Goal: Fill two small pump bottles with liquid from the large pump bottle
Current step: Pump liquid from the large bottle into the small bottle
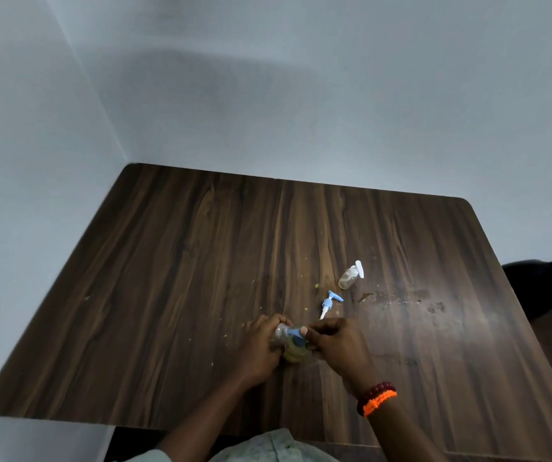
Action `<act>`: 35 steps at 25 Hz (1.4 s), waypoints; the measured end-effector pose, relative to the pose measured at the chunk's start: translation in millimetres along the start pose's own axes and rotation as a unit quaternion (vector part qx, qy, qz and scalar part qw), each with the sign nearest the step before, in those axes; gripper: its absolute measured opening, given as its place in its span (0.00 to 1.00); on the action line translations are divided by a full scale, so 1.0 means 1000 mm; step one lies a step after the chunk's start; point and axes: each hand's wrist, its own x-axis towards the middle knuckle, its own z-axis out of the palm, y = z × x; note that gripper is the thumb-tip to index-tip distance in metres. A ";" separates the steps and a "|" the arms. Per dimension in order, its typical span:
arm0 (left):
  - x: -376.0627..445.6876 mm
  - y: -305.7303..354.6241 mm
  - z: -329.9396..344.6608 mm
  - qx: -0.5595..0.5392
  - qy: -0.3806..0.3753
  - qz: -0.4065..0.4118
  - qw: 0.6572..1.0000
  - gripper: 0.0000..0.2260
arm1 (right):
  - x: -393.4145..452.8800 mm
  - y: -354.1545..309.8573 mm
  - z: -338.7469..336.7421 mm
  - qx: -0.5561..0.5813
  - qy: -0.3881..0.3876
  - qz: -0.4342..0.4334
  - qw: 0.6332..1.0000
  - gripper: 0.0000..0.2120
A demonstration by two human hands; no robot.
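The large pump bottle (294, 353), holding yellowish liquid, stands on the table under my hands, with its blue pump head (296, 332) on top. My left hand (261, 348) grips a small clear bottle (281, 332) tilted against the blue nozzle. My right hand (337, 345) is closed around the large bottle's top, with fingers on the pump head. A second small bottle (350, 275) with a white pump lies on its side further back right. A loose blue-and-white pump (329, 303) lies between it and my hands.
The dark wood table (184, 261) has crumbs and a wet smear (401, 300) to the right of the loose pump. White walls meet the table at its back and left edges. A dark object (537, 285) sits beyond the right edge.
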 end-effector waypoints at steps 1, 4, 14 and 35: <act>0.001 -0.001 0.000 0.000 -0.001 0.003 1.000 0.14 | -0.001 -0.001 -0.002 0.015 -0.007 0.011 1.000 0.03; 0.002 0.002 -0.003 -0.008 0.004 0.004 1.000 0.14 | -0.001 -0.009 -0.009 0.043 -0.030 0.035 0.998 0.03; -0.003 0.001 -0.005 -0.006 -0.009 -0.010 1.000 0.17 | -0.006 -0.013 -0.005 0.049 -0.005 0.045 0.998 0.11; 0.000 0.001 -0.006 -0.027 -0.003 -0.018 0.999 0.18 | -0.006 -0.010 -0.005 0.036 -0.009 0.050 0.998 0.12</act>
